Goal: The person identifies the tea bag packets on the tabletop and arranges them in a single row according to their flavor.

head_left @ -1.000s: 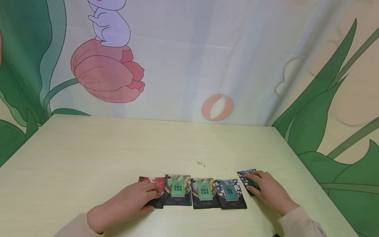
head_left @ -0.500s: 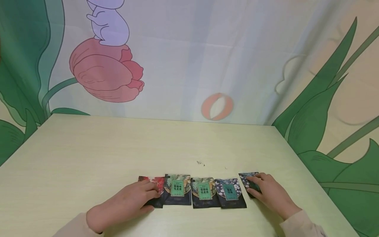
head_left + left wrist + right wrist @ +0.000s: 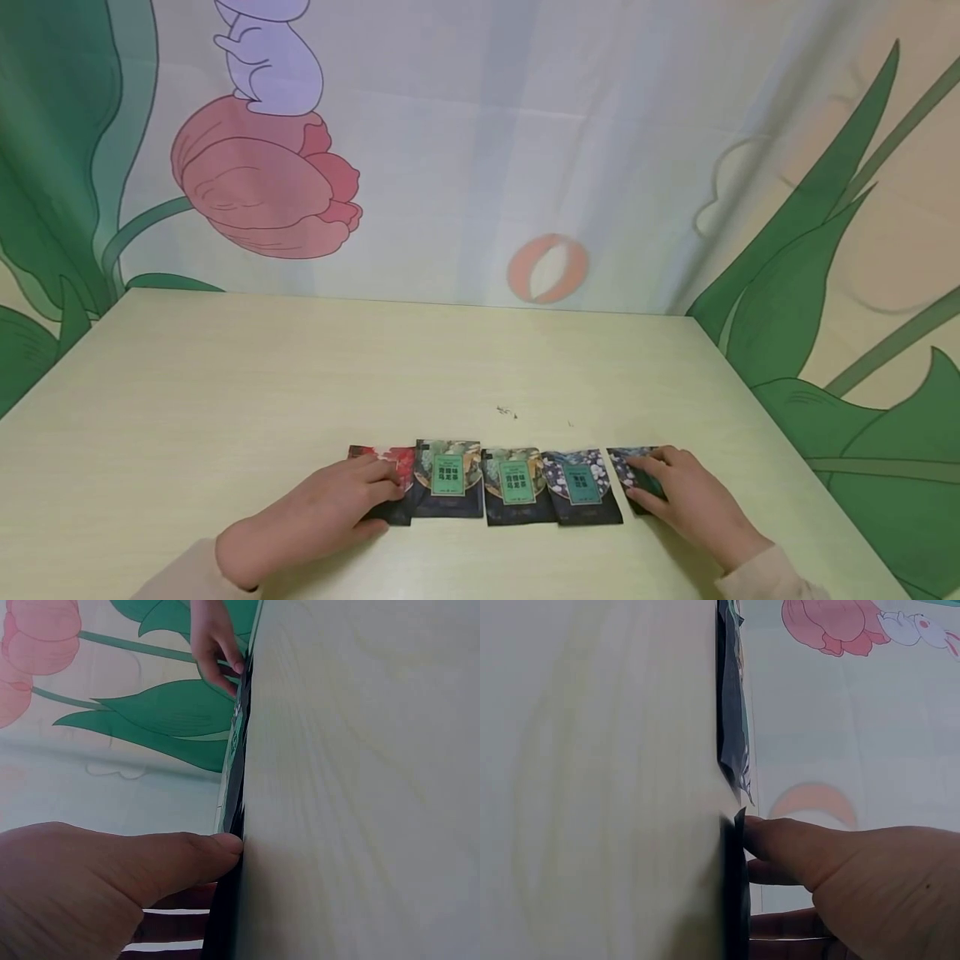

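Several dark tea sachets lie side by side in a row on the table. My left hand (image 3: 322, 508) rests on the red-topped tea sachet (image 3: 392, 456) at the left end, its thumb at the near edge. Two green-labelled tea sachets (image 3: 449, 479) (image 3: 517, 483) are in the middle. Beside them lies a blue-flowered tea sachet (image 3: 581, 483). My right hand (image 3: 693, 500) holds another blue-flowered tea sachet (image 3: 621, 460) between thumb and fingers at the right end, partly covering it. The right wrist view shows that sachet (image 3: 736, 900) low against the tabletop, under the thumb.
The pale wooden table (image 3: 300, 367) extends well beyond the row. Small dark marks (image 3: 507, 412) show on its surface behind the sachets. A printed curtain (image 3: 442, 167) hangs along the back edge, with green leaves (image 3: 787, 292) at the right side.
My right hand has drawn its sachet towards me and turned it straighter, bringing it nearly level with the row. The left hand has kept its place on the red-topped sachet.
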Demonstrator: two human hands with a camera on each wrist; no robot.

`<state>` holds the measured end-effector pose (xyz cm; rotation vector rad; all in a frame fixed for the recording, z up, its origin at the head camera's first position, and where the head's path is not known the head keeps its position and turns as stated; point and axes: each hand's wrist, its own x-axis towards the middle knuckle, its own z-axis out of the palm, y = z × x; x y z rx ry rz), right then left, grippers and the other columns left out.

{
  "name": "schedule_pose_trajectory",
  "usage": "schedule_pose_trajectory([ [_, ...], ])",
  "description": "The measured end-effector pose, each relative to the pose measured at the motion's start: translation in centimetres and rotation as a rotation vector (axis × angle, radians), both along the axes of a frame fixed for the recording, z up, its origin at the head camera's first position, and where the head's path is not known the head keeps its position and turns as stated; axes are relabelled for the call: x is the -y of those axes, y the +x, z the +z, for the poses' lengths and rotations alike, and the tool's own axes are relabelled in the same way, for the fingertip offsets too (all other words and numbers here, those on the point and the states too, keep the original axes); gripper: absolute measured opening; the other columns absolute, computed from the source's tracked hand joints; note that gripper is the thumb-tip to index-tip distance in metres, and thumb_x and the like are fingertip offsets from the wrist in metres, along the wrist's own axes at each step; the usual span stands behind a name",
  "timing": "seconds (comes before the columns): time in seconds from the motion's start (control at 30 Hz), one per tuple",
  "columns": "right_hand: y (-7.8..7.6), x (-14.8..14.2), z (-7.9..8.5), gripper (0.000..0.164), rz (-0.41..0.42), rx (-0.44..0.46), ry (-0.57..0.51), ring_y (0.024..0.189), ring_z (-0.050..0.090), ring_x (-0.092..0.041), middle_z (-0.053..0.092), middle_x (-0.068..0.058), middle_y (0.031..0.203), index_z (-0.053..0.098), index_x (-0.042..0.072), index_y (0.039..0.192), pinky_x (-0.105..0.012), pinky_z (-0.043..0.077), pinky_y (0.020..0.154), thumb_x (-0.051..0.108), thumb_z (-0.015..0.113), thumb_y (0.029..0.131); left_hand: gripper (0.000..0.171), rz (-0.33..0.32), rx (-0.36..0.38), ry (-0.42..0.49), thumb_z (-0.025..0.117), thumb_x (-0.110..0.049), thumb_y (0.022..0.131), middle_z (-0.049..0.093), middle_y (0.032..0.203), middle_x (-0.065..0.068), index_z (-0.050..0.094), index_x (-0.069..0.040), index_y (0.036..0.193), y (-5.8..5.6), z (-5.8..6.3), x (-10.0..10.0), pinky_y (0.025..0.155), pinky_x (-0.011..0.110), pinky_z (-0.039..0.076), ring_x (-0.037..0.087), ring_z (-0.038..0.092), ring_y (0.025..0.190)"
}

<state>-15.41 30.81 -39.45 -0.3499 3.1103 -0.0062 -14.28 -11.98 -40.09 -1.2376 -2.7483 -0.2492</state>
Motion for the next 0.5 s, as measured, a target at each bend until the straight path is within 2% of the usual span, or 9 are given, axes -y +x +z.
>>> schedule_pose_trajectory([
  [0.2, 0.48, 0.13, 0.14, 0.047, -0.003, -0.001, 0.0, 0.103, 0.059, -0.032, 0.061, -0.015, 0.112, 0.066, 0.01, 0.122, -0.05, 0.051, 0.09, 0.038, 0.07, 0.084, 0.028, -0.008, -0.021, 0.005, 0.08, -0.024, 0.076, 0.064, 0.102, -0.003, 0.072, -0.014, 0.101, 0.02, -0.1, 0.04, 0.09, 0.035, 0.054, 0.016, 0.06, 0.097],
  [0.5, 1.0, 0.65, 0.26, 0.046, 0.004, -0.025, -0.001, 0.101, 0.06, -0.03, 0.062, -0.014, 0.11, 0.067, 0.011, 0.121, -0.049, 0.052, 0.088, 0.039, 0.07, 0.085, 0.028, 0.002, -0.004, -0.01, 0.08, -0.025, 0.077, 0.064, 0.102, -0.002, 0.072, -0.014, 0.101, -0.03, -0.03, -0.05, 0.085, 0.031, 0.055, 0.015, 0.06, 0.095],
])
